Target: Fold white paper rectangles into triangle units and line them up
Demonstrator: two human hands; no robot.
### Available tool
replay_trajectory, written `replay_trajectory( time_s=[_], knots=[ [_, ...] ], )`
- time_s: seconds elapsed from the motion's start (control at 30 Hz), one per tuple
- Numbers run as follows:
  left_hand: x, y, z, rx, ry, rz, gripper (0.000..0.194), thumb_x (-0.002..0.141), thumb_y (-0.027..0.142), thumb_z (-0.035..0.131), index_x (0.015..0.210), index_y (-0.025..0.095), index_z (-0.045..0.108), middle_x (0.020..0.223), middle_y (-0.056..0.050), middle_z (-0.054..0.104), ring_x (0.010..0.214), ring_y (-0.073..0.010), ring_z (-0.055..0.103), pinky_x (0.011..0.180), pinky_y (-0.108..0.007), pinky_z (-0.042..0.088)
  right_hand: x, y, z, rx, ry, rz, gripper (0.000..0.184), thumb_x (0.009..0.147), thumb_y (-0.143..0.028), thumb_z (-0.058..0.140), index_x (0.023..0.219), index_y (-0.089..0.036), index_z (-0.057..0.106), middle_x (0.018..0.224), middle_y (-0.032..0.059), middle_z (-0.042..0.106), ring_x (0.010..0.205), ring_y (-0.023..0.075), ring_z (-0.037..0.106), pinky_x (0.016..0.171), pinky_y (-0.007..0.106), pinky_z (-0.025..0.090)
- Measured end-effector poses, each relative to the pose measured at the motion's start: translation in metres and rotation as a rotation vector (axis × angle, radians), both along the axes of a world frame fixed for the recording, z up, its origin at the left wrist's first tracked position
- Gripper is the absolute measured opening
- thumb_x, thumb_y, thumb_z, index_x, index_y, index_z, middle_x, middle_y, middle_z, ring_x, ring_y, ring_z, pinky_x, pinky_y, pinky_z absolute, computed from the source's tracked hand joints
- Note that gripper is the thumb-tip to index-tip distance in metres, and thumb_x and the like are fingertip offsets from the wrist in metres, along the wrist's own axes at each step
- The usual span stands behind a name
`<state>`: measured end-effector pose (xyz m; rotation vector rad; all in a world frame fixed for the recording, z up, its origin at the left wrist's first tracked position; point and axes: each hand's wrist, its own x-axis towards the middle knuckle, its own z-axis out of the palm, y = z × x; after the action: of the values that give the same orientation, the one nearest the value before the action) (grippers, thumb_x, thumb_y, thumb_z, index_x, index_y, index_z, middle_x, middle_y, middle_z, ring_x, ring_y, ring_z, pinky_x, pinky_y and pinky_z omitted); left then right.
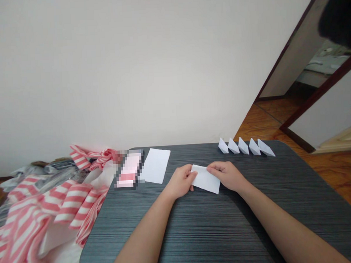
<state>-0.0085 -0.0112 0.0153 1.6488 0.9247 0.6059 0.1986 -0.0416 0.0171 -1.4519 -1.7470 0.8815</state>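
A folded white sheet of paper is held between my two hands, over the middle of the dark table. My left hand pinches its left edge, thumb on top and fingers behind. On the opposite side, my right hand grips the upper right corner, thumb and fingertips together. The paper is a small rectangle, tilted down to the right. Beyond it at the back right stand several folded paper boats in a row. A stack of white paper lies flat to the left.
Left of the paper stack lies a blurred-out pinkish rectangular object. Red-and-white striped cloth is heaped beside the table's left edge. A pale wall rises behind the table. A doorway and wooden floor are on the right.
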Motion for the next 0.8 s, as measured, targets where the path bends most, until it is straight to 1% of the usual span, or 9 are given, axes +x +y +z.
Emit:
replay_trajectory(
  time_s=[0.13,0.23,0.33,0.5,0.7,0.8],
  knots=[
    [-0.0003,-0.0002,0.0024,0.002,0.011,-0.018,0.024,0.084,0.038,0.044,0.078,0.016,0.051,0.051,0.003,0.051,0.04,-0.0085,0.049,0.039,-0.017,0.032,0.0004,0.0007,0.0,0.01,-0.041,0.012,0.026,0.084,-0.035,0.048,0.08,-0.019,0.068,0.07,0.0015,0.067,0.063,0.017,0.058,0.055,0.025,0.04],
    [-0.0002,-0.0007,0.0028,0.037,0.039,-0.046,0.024,0.084,0.038,0.044,0.077,0.016,0.05,0.054,0.002,0.053,0.042,-0.0088,0.05,0.039,-0.018,0.032,-0.0014,0.0011,0.0015,0.046,-0.078,0.074,0.023,0.084,-0.033,0.049,0.084,-0.021,0.069,0.075,0.0014,0.069,0.067,0.017,0.06,0.059,0.025,0.041],
    [0.0,-0.001,0.0015,0.089,0.072,-0.057,0.025,0.084,0.038,0.043,0.074,0.016,0.048,0.053,0.002,0.052,0.042,-0.0093,0.05,0.041,-0.019,0.031,-0.0046,0.0011,0.0038,0.088,-0.117,0.112,0.023,0.084,-0.031,0.049,0.083,-0.021,0.069,0.076,0.0014,0.069,0.067,0.0168,0.06,0.06,0.025,0.041],
    [-0.0001,-0.0008,-0.0002,0.106,0.094,-0.054,0.025,0.085,0.038,0.042,0.074,0.017,0.048,0.054,0.002,0.053,0.043,-0.01,0.05,0.042,-0.019,0.031,-0.0068,0.0011,0.0054,0.085,-0.123,0.113,0.025,0.085,-0.031,0.047,0.078,-0.02,0.069,0.07,0.0012,0.067,0.062,0.0159,0.059,0.056,0.025,0.039],
    [0.0008,-0.0017,0.0018,0.136,0.116,-0.081,0.026,0.084,0.038,0.044,0.071,0.016,0.049,0.05,0.002,0.052,0.044,-0.0104,0.05,0.044,-0.02,0.032,-0.0073,0.0011,0.0051,0.087,-0.131,0.157,0.023,0.085,-0.03,0.048,0.083,-0.02,0.069,0.074,0.0011,0.068,0.066,0.0156,0.06,0.059,0.024,0.04],
    [0.0018,-0.0021,0.0028,0.117,0.109,-0.068,0.027,0.085,0.04,0.042,0.076,0.016,0.051,0.053,0.002,0.053,0.045,-0.0101,0.05,0.045,-0.02,0.033,-0.0085,0.0,0.0049,0.074,-0.117,0.127,0.026,0.086,-0.03,0.047,0.079,-0.019,0.069,0.071,0.0014,0.067,0.063,0.0146,0.059,0.056,0.023,0.039]
  ],
)
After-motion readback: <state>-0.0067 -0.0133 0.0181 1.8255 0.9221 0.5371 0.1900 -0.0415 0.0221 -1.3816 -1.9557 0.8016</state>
